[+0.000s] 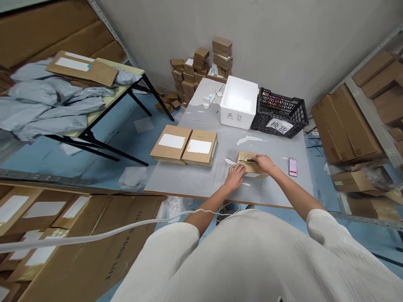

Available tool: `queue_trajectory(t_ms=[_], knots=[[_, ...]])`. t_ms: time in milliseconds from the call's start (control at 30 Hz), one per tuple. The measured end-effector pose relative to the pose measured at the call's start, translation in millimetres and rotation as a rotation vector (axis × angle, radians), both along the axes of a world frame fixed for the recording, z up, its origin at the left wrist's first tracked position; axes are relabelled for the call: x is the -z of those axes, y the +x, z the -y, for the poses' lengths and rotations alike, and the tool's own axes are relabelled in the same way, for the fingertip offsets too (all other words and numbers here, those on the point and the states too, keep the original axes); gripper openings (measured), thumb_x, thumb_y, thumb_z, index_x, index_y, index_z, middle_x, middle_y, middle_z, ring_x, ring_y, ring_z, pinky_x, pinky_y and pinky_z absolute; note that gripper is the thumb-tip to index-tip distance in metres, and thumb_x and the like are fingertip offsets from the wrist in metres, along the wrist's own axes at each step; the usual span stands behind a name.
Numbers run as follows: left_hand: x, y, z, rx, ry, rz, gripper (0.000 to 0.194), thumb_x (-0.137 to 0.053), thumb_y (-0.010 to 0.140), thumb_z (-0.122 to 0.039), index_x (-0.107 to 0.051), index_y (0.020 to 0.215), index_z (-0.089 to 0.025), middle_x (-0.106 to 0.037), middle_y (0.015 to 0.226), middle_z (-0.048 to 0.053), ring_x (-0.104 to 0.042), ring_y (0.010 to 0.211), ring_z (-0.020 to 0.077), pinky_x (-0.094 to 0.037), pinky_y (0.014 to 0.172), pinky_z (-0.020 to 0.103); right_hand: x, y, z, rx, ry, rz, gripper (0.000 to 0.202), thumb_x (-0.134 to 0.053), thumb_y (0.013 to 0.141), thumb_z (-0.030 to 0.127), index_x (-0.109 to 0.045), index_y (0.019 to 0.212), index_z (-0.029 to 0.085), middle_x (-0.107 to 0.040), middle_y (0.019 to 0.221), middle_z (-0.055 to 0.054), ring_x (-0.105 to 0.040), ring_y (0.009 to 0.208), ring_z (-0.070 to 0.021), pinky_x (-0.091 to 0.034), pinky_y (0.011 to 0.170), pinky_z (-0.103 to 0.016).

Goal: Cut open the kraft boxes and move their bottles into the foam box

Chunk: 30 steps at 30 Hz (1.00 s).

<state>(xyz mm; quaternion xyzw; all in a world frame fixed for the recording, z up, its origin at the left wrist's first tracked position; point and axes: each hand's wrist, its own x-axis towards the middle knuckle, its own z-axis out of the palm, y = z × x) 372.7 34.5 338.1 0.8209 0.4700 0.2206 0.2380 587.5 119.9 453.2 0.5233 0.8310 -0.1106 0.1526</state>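
Observation:
A small cardboard box (258, 174) sits near the front edge of the grey table, with clear tape over its top. My right hand (264, 162) is closed around a yellow and black utility knife (247, 160), whose front end lies along the box top. At the box's near left side, my left hand (236, 175) grips it with bent fingers. A scrap of white paper (230, 161) lies just left of the box. Two larger cardboard boxes with white labels, a left one (170, 144) and a right one (199, 147), stand side by side farther left.
A white foam box (236, 115) and a black plastic crate (280, 111) stand at the table's back. A phone (292, 167) lies right of my right hand. A white cable (126, 227) crosses before my body. Grey parcels (47, 100) cover the left table.

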Motion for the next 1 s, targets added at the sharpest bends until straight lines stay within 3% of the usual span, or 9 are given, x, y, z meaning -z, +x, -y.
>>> queue_trajectory(t_ms=[233, 667, 800, 1000], knots=[[-6.0, -1.0, 1.9, 0.004, 0.009, -0.023, 0.068, -0.055, 0.089, -0.004, -0.062, 0.153, -0.025, -0.06, 0.162, 0.015, -0.041, 0.163, 0.0336, -0.031, 0.129, 0.057, -3.0, -1.8, 3.1, 0.014, -0.002, -0.029, 0.035, -0.052, 0.113, 0.031, -0.078, 0.135, 0.026, -0.077, 0.126, -0.016, -0.074, 0.111, -0.0313, -0.05, 0.096, -0.037], [-12.1, 1.9, 2.1, -0.009, 0.02, -0.225, 0.067, -0.051, 0.094, -0.008, -0.054, 0.159, -0.024, -0.057, 0.168, 0.013, -0.039, 0.165, 0.0292, -0.032, 0.128, 0.053, -31.2, -5.6, 9.5, -0.035, -0.036, 0.155, 0.038, -0.043, 0.115, 0.023, -0.072, 0.141, 0.023, -0.074, 0.133, -0.016, -0.073, 0.118, -0.0287, -0.047, 0.094, -0.034], [-8.5, 5.0, 1.7, -0.016, 0.019, -0.244, 0.067, -0.051, 0.095, -0.008, -0.052, 0.16, -0.024, -0.055, 0.169, 0.013, -0.038, 0.165, 0.0289, -0.031, 0.127, 0.053, -35.8, 13.4, 12.7, -0.024, -0.029, 0.178, 0.038, -0.042, 0.114, 0.019, -0.074, 0.136, 0.021, -0.074, 0.132, -0.017, -0.072, 0.118, -0.0298, -0.046, 0.093, -0.036], [-8.3, 15.1, -2.3, -0.065, 0.015, -0.287, 0.066, -0.052, 0.099, -0.014, -0.047, 0.164, -0.025, -0.056, 0.166, 0.015, -0.041, 0.16, 0.0312, -0.034, 0.123, 0.052, -34.0, 67.0, 21.2, 0.04, -0.014, 0.2, 0.039, -0.041, 0.113, 0.017, -0.075, 0.131, 0.02, -0.074, 0.129, -0.018, -0.071, 0.115, -0.0303, -0.041, 0.092, -0.038]])
